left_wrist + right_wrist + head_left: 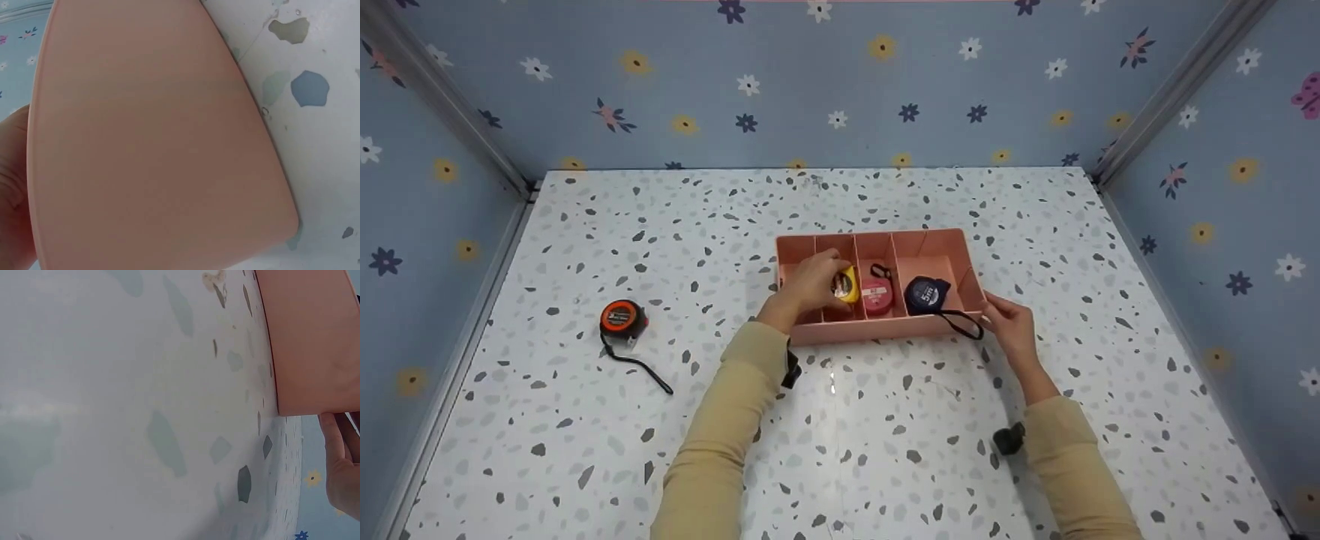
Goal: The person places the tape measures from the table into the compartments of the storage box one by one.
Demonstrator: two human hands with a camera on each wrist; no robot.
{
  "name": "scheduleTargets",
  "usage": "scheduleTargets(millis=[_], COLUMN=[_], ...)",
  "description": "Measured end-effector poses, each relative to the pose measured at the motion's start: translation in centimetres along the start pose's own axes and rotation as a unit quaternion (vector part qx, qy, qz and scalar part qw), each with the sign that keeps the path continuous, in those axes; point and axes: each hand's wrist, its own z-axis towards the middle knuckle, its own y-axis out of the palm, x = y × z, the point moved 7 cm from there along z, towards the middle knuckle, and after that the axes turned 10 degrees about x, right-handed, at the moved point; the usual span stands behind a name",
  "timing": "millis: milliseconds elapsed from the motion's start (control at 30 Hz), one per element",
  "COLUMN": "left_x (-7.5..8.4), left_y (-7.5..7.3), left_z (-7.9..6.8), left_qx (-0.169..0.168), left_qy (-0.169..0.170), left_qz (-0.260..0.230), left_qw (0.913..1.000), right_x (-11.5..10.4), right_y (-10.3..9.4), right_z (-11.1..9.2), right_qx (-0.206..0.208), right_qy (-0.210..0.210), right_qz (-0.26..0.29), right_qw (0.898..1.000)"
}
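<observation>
A pink divided box (pixel 855 331) stands on the table. My left hand (pixel 811 283) reaches over its front wall into the second compartment from the left and grips a yellow tape measure (pixel 847 285) there. In the left wrist view the box's outer wall (pixel 152 135) hides most of that hand. A pink tape measure (pixel 877 295) lies one compartment over. A dark blue tape measure (pixel 927 294) sits in the wide right compartment, its black strap hanging over the front rim. My right hand (pixel 1011 324) touches the box's right end near the front corner, fingers fairly straight.
An orange and black tape measure (pixel 622 321) with a wrist strap lies on the speckled table (pixel 885 450), left of the box. Flower-patterned panels (pixel 795 90) enclose the table at the back and both sides.
</observation>
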Motion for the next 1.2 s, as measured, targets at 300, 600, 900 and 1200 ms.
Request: scheduleTargets(millis=[300,600,900,1200], left_x=[-0.1,-0.2,-0.1,-0.1], left_y=[0.2,0.7,0.9,1.2], left_z=[0.3,0.5,0.8,0.8], left_qx=[-0.003,-0.021,-0.021,-0.024], left_qy=[0.015,-0.002,0.001,-0.012], left_qz=[0.018,0.025,0.062,0.075], left_qw=[0.9997,0.9995,0.9979,0.9968], right_x=[0.1,0.6,1.3,0.3], right_y=[0.0,0.0,-0.1,0.0], right_z=[0.1,0.3,0.8,0.3], right_qx=[-0.001,0.008,0.000,0.004], right_qy=[0.000,-0.012,-0.011,0.025], right_qz=[-0.004,0.018,0.006,-0.016], right_qw=[1.000,1.000,1.000,1.000])
